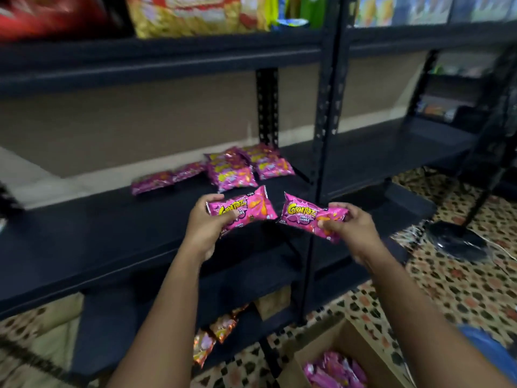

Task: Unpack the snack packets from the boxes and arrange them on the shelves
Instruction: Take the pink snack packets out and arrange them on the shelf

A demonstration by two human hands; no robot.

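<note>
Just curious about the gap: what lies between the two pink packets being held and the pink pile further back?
Only bare dark shelf in the head view, between the held packets and the pile.

Dim indoor light, dark under black metal shelves (112, 233); motion blur at edges, wide-angle bending, centre pink packets sharpest.

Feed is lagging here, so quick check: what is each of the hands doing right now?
Left hand: grips one pink foil snack packet.
Right hand: grips a second pink foil snack packet.
</note>
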